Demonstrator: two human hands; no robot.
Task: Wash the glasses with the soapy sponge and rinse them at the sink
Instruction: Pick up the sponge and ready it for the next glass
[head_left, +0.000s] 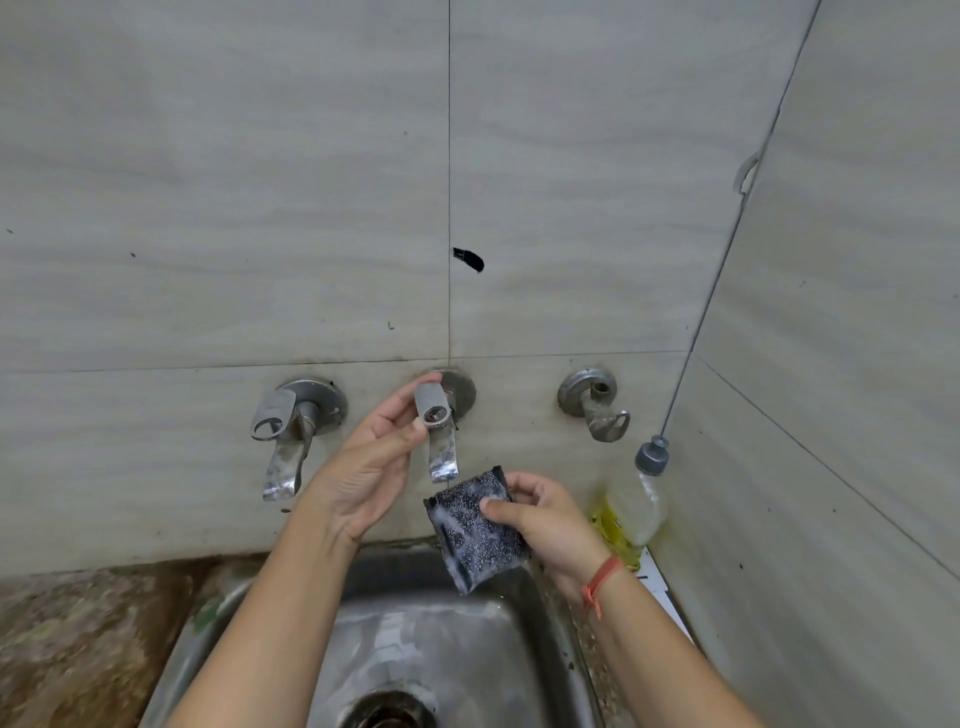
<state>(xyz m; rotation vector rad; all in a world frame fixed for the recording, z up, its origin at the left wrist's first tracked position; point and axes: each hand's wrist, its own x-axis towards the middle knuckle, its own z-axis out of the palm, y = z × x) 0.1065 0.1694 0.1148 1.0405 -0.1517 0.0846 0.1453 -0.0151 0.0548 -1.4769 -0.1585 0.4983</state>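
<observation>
Sponge (475, 525): dark scrubber pad, speckled with foam, held tilted just under the spout of the middle tap (442, 457) and above the back edge of the sink (467, 644). Right hand (545, 519) pinches it at its right edge, thumb across the front face and fingers curled behind. There is a red thread (602, 579) on that wrist. Left hand (369, 467) is raised to the middle tap, thumb and fingertips pinching its grey lever handle, palm towards the camera. Can't see any water running. The sink is a stainless basin, dull and streaked, wet-looking, with the drain (387, 712) at the bottom edge of the view. Left tap (283, 441) has the same style of lever and is untouched. To the right is an old wall fitting (597, 408), corroded and hook-shaped. A soap bottle (641, 499) with a grey cap and yellowish liquid stands in the right corner against the wall, with yellow staining on the tile beside it. Worktop (78, 634) left of the sink is mottled brown stone. Back wall (234, 208) is large grey tiles with thin dark joints and a black smear (469, 260) near the centre joint. Side wall (857, 312) has the same tile and meets the back wall at the right corner.
</observation>
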